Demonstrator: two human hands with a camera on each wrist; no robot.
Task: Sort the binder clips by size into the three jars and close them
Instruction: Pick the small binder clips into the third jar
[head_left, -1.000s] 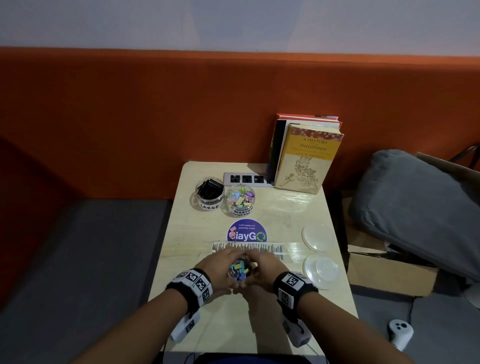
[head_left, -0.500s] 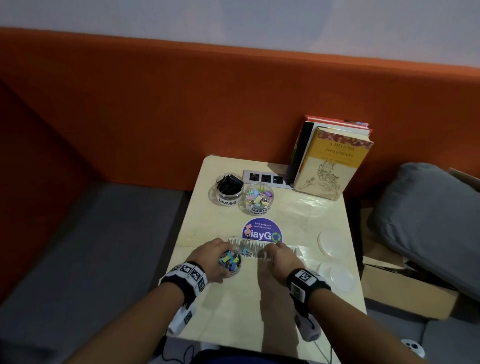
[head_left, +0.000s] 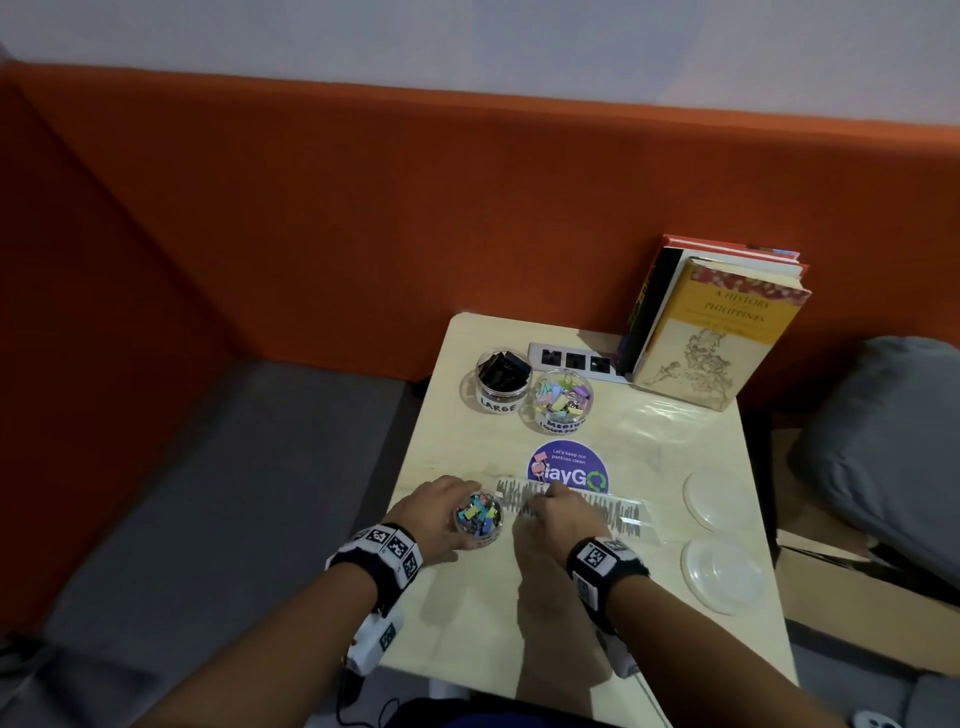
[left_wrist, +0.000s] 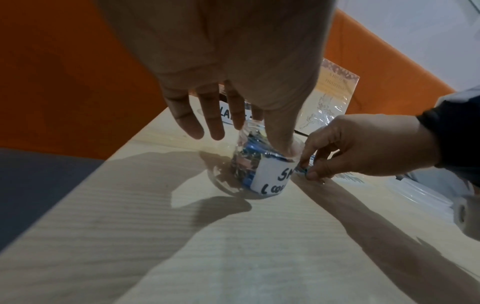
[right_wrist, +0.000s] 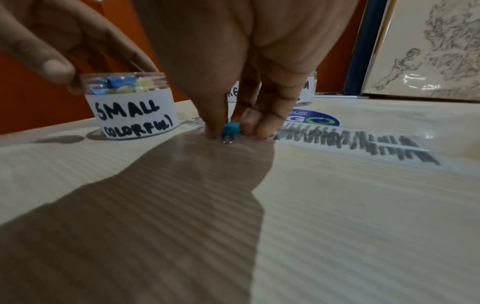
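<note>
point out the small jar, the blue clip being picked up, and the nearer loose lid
small jar (right_wrist: 135, 112): right wrist view, on its white label.
blue clip (right_wrist: 232, 129): right wrist view, on its blue body.
nearer lid (head_left: 723, 576): head view, at its middle.

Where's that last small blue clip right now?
In the right wrist view the small blue clip sits on the table, pinched by the right hand, just right of the SMALL jar that the left hand holds.

A lidless jar labelled SMALL (right_wrist: 132, 107) stands upright, full of colourful clips. Beside it, a teal binder clip (right_wrist: 231, 129) rests on the table (right_wrist: 337, 226). LARGE jar (head_left: 503, 382) and MEDIUM jar (head_left: 562, 400) stand open behind; two clear lids (head_left: 724, 574) lie apart.
</note>
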